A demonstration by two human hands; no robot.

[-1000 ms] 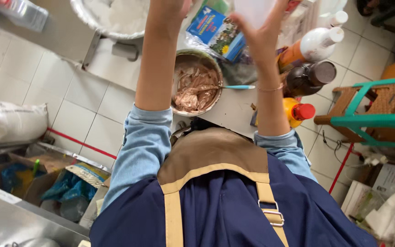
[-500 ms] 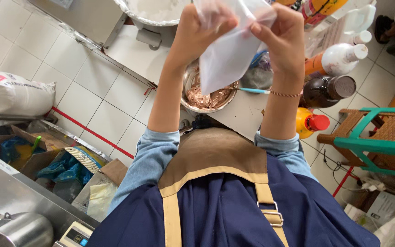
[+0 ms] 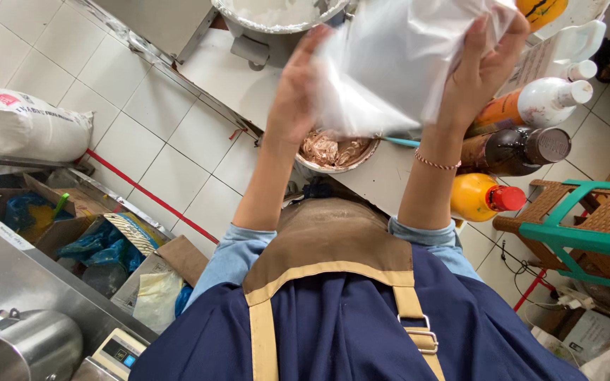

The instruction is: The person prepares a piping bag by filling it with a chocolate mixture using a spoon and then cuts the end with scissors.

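Both hands, the left hand [image 3: 298, 95] and the right hand [image 3: 478, 70], grip an empty-looking clear plastic bag [image 3: 390, 63] just above the metal bowl [image 3: 337, 152] of brown mixture on the tabletop [image 3: 383, 180], nothing bagged yet.

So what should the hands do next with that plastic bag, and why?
Probably spread the plastic bag open at its mouth. The left hand and right hand grip it on either side, held up above the metal bowl of brown mix, and it looks flat and crumpled, so nothing could go in yet.
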